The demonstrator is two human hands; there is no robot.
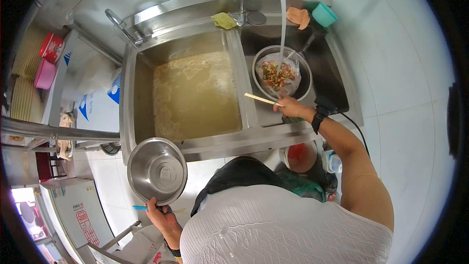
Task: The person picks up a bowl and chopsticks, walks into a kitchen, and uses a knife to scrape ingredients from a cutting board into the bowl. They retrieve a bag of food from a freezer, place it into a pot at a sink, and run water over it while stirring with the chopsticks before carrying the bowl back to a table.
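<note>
Your left hand [163, 219] grips round steel bowl [157, 170] before steel sink [215, 139] | your right hand [289, 107] grips wooden chopsticks [262, 99] over it

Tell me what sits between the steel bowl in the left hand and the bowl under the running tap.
In the head view, the left sink basin, full of murky water, lies between the steel bowl and the bowl under the tap.

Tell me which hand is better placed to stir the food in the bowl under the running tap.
The right hand: it holds chopsticks beside the food bowl. The left hand grips an empty steel bowl away from the sink.
</note>
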